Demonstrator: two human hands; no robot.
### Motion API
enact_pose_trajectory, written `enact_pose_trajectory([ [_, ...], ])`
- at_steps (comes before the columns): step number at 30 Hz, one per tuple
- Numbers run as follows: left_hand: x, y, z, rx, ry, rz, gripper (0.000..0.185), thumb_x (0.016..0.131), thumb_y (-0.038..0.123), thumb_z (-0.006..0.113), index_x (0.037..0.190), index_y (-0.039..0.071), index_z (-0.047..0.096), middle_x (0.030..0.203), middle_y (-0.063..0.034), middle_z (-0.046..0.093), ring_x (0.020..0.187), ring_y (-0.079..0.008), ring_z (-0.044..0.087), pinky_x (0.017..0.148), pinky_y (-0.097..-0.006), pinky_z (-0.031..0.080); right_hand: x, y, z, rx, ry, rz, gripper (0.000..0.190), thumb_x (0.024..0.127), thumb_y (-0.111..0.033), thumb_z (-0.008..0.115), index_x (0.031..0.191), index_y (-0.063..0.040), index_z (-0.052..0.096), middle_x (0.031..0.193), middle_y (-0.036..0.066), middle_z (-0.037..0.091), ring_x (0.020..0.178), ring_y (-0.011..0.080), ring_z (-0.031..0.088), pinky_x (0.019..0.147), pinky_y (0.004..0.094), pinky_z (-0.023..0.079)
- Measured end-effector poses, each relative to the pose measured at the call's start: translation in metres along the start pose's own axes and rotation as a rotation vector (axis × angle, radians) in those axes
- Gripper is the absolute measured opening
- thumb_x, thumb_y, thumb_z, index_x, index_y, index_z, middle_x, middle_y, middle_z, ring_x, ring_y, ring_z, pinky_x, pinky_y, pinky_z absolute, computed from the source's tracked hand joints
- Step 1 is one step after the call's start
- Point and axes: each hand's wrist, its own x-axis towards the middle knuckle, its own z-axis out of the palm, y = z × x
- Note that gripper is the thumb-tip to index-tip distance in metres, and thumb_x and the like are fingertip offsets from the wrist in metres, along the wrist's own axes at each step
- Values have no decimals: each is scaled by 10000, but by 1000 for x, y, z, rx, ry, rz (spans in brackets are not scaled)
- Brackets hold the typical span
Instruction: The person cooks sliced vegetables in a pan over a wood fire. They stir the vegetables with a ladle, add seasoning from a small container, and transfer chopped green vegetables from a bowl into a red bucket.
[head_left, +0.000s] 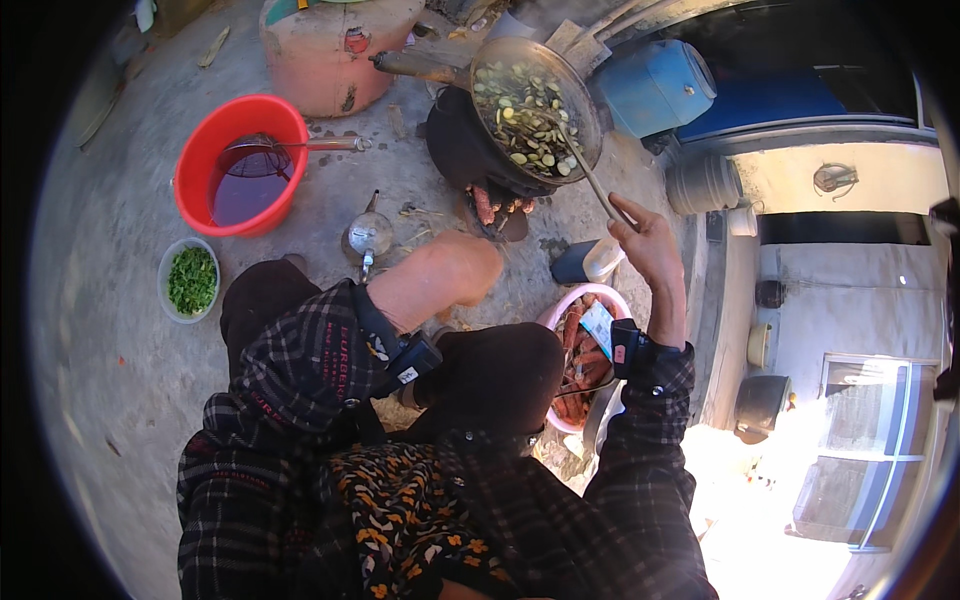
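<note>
My right hand (649, 244) grips the long thin handle of a cooking utensil (592, 176). The utensil's far end reaches into a wok (585, 142), among sliced green vegetables (536, 127). Under the wok is a dark round stove (450, 142), with corn cobs (484, 204) at its mouth. My left hand (476, 262) is bent inward in front of the stove, above my knees; its fingers are mostly hidden. Close to that forearm stands a small metal spouted pot (369, 234). Below my right hand, a pink basin (551, 319) holds corn cobs and a printed packet (597, 327).
To the left are a red plastic bucket (193, 142) of dark liquid with a wire skimmer (262, 142) across it, and a bowl of chopped greens (191, 279). A pinkish drum (322, 67) and a blue barrel (652, 86) flank the stove. A dark container (574, 262) stands beside the basin.
</note>
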Motion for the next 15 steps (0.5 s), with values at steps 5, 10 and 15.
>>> enact_pose_trajectory([
  [5,6,2,2,44,-35,63,395,652,258,721,916,4,574,868,-154,626,869,-316,606,716,-409,482,40,-6,68,-138,-12,46,444,735,-177,593,1166,-75,558,1007,182,626,935,259,607,806,319,449],
  [10,4,-3,2,40,-10,22,340,692,220,669,938,10,563,894,-157,618,886,-316,598,731,-416,476,33,-5,45,-4,-6,102,469,733,-174,598,1188,-75,539,1051,192,609,971,268,597,840,311,436],
  [15,4,-6,5,92,-10,77,303,713,203,638,938,20,549,876,-148,612,885,-315,590,736,-415,471,-19,25,14,57,65,61,449,739,-154,593,1176,-63,547,1060,192,606,971,261,598,849,309,433],
])
